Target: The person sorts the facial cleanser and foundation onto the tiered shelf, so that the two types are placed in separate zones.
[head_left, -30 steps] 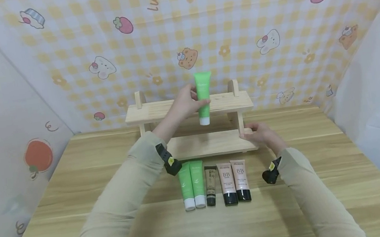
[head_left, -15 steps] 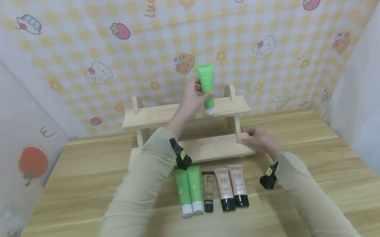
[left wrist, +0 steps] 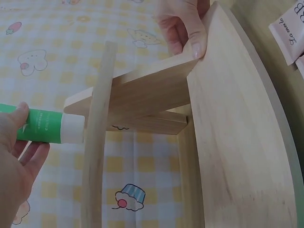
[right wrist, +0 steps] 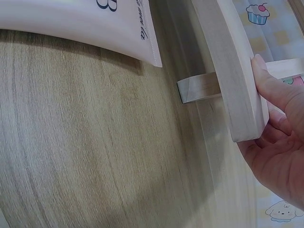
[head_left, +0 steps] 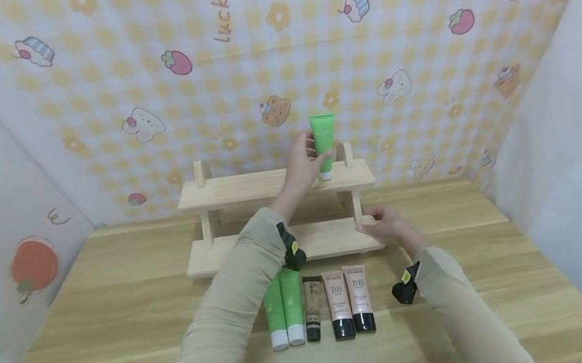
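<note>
A green tube (head_left: 324,140), white cap down, stands upright in the grip of the left hand (head_left: 301,168) at the right part of the upper shelf (head_left: 247,187). In the left wrist view the tube's white cap (left wrist: 72,128) is close to the upper board (left wrist: 99,142); whether they touch I cannot tell. The right hand (head_left: 392,228) holds the right end of the lower shelf (head_left: 326,238), and the right wrist view shows its thumb on the board (right wrist: 237,80) and the other fingers (right wrist: 278,130) partly behind it.
In front of the rack lie two green tubes (head_left: 293,310), a small brown tube (head_left: 313,307) and two pink BB tubes (head_left: 338,304) (head_left: 359,298) on the wooden table (head_left: 119,302). A patterned cloth (head_left: 232,72) hangs behind the rack.
The left hand has carried the green tube rightward to the right part of the upper shelf. The right hand stays at the lower shelf's end. The head view has shifted slightly.
</note>
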`<move>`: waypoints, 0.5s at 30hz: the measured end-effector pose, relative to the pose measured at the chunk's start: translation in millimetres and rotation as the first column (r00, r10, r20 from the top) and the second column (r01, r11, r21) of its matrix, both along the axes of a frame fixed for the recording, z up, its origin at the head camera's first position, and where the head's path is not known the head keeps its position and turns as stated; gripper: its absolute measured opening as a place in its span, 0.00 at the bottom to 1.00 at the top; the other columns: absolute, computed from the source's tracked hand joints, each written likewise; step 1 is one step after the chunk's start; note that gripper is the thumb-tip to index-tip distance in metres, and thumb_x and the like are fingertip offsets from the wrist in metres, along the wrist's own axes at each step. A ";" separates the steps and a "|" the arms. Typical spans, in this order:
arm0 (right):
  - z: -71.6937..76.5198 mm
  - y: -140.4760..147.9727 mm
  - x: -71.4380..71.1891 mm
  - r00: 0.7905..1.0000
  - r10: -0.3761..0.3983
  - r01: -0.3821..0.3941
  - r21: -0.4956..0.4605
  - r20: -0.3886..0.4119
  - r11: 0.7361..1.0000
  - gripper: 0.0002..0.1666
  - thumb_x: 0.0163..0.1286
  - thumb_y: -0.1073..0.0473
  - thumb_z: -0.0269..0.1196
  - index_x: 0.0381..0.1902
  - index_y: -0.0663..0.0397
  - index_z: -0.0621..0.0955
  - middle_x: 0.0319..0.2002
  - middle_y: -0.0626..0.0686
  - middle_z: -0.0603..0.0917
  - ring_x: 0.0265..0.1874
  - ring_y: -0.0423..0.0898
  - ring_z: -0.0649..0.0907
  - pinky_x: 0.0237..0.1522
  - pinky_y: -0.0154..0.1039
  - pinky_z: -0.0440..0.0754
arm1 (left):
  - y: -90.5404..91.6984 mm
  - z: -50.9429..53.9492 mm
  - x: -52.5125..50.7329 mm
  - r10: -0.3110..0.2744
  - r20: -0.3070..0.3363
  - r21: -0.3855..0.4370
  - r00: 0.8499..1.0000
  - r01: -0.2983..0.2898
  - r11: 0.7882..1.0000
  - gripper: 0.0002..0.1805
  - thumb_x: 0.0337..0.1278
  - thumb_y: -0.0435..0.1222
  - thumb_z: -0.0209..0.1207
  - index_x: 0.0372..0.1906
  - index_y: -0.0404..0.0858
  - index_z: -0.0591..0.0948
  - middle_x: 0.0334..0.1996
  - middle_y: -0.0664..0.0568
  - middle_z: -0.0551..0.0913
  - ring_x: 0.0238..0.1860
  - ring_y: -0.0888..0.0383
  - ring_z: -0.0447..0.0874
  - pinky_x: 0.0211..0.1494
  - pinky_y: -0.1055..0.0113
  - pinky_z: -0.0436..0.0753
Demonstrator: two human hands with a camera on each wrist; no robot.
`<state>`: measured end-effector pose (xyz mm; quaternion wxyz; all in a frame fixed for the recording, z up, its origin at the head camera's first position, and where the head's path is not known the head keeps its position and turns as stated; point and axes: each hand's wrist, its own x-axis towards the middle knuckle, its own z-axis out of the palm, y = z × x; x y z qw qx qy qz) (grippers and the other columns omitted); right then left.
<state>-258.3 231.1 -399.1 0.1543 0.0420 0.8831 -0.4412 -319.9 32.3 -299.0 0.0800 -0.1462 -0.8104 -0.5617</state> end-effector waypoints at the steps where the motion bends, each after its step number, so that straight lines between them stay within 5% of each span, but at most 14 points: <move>1: -0.5 -0.1 -0.1 1.000 -0.005 0.005 -0.001 -0.001 1.000 0.35 0.60 0.49 0.63 0.59 0.64 0.68 0.59 0.67 0.70 0.55 0.59 0.73 0.59 0.49 0.73 | 1.3 -1.6 -0.9 0.001 -0.014 -0.005 1.000 -0.001 1.000 0.26 0.52 0.37 0.61 0.56 0.38 0.67 0.45 0.46 0.77 0.43 0.54 0.78 0.47 0.68 0.80; 8: -3.9 -1.8 -1.4 0.999 -0.039 0.039 -0.005 -0.003 0.999 0.35 0.59 0.49 0.64 0.58 0.63 0.69 0.58 0.66 0.70 0.54 0.57 0.74 0.58 0.48 0.73 | 3.7 -8.4 -0.8 -0.008 -0.078 -0.047 0.997 0.004 0.999 0.24 0.53 0.36 0.61 0.54 0.35 0.70 0.45 0.46 0.77 0.46 0.55 0.77 0.49 0.71 0.80; 15: -2.3 -1.0 -1.8 0.998 -0.045 0.045 0.001 0.032 0.999 0.37 0.59 0.47 0.64 0.61 0.61 0.67 0.61 0.66 0.68 0.58 0.59 0.71 0.61 0.50 0.70 | 1.3 -14.1 2.1 -0.009 0.000 -0.082 1.000 0.009 0.997 0.26 0.53 0.35 0.61 0.56 0.32 0.67 0.50 0.44 0.74 0.51 0.53 0.75 0.52 0.71 0.79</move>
